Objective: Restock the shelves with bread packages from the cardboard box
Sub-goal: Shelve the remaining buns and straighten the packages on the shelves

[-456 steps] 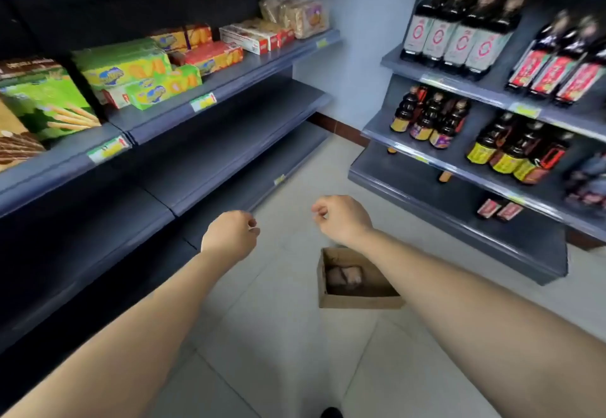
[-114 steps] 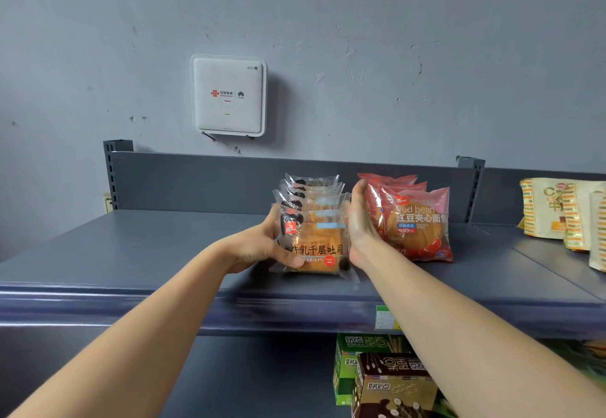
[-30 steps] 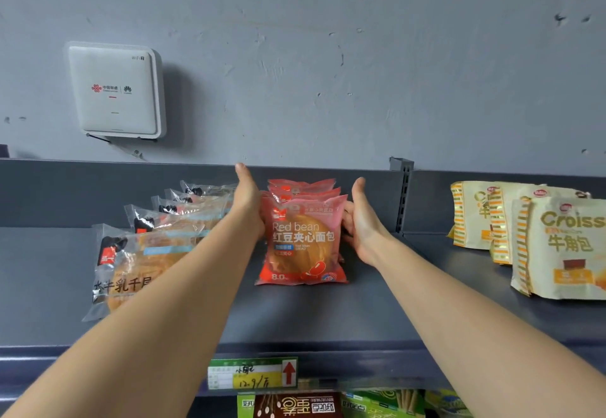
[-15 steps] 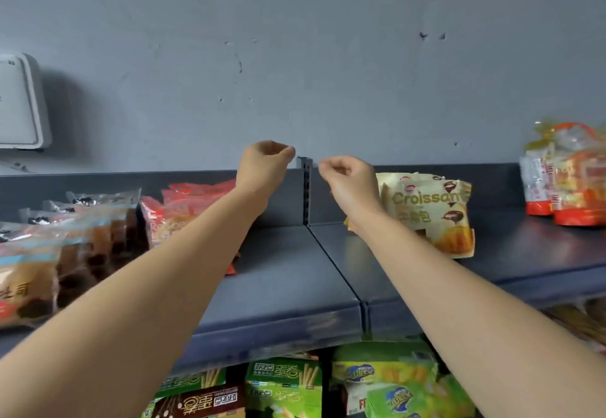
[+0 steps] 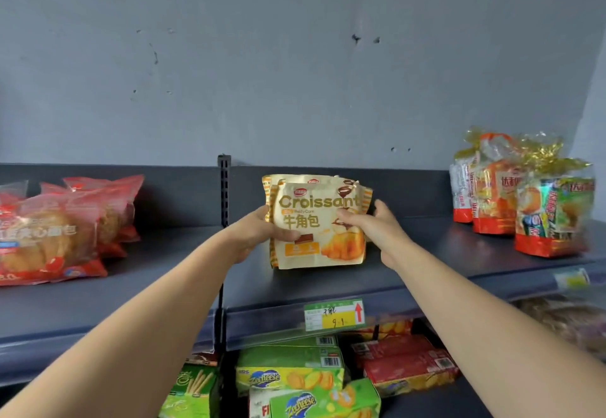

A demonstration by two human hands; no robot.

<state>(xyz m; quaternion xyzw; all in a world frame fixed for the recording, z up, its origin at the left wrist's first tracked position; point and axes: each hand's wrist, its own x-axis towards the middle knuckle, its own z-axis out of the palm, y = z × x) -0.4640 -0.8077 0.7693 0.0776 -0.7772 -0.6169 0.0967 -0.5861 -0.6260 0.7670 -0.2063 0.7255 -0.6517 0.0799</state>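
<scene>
Cream-and-orange croissant packs (image 5: 316, 224), red bread bags (image 5: 65, 230)

Behind the front croissant packet (image 5: 318, 224) we see only edges of the rear croissant packets (image 5: 288, 178), too few to count them. The left hand (image 5: 254, 237) hides its fingers behind the stack. The red bean bread packets (image 5: 49, 240) are blurred and cut by the left edge. We cannot read the price tag (image 5: 334, 315). The goods under the shelf at far right (image 5: 564, 322) are a blur.
</scene>
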